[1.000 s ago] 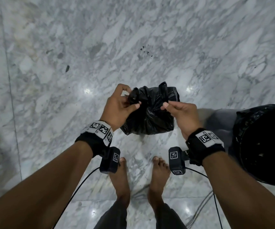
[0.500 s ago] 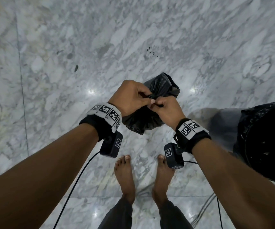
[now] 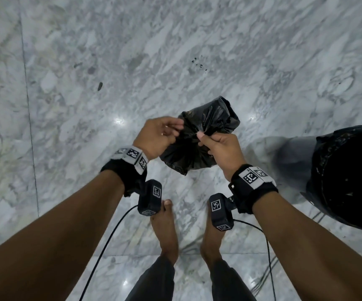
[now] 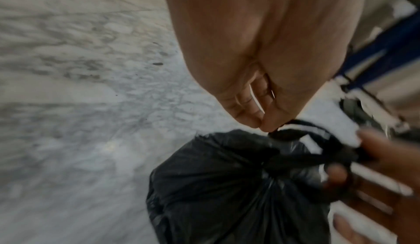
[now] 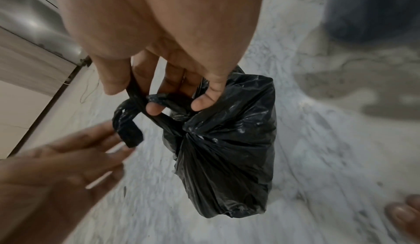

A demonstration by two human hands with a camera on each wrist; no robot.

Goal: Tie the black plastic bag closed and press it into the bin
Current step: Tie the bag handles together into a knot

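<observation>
A small, filled black plastic bag (image 3: 199, 146) hangs in the air between my hands, above the marble floor. Its neck is gathered, and two twisted handle strips cross above it (image 4: 322, 145). My left hand (image 3: 179, 129) pinches the end of one strip between thumb and forefinger (image 4: 268, 125), with the other fingers loose. My right hand (image 3: 200, 136) grips the other strip between thumb and fingers (image 5: 145, 100), and its little finger rests on the bag (image 5: 227, 140). The bin (image 3: 349, 177), lined in black plastic, stands on the floor to the right of my right forearm.
My bare feet (image 3: 165, 231) stand below the bag. Black cables (image 3: 110, 235) trail from the wrist cameras down to the floor. Dark specks (image 3: 198, 65) lie on the marble farther ahead. A metal frame and wall (image 5: 34, 37) run along one side.
Half a second ago my hands met over the bag's top. They have now drawn apart, each with a handle strip, and the bag has swung a little to the right.
</observation>
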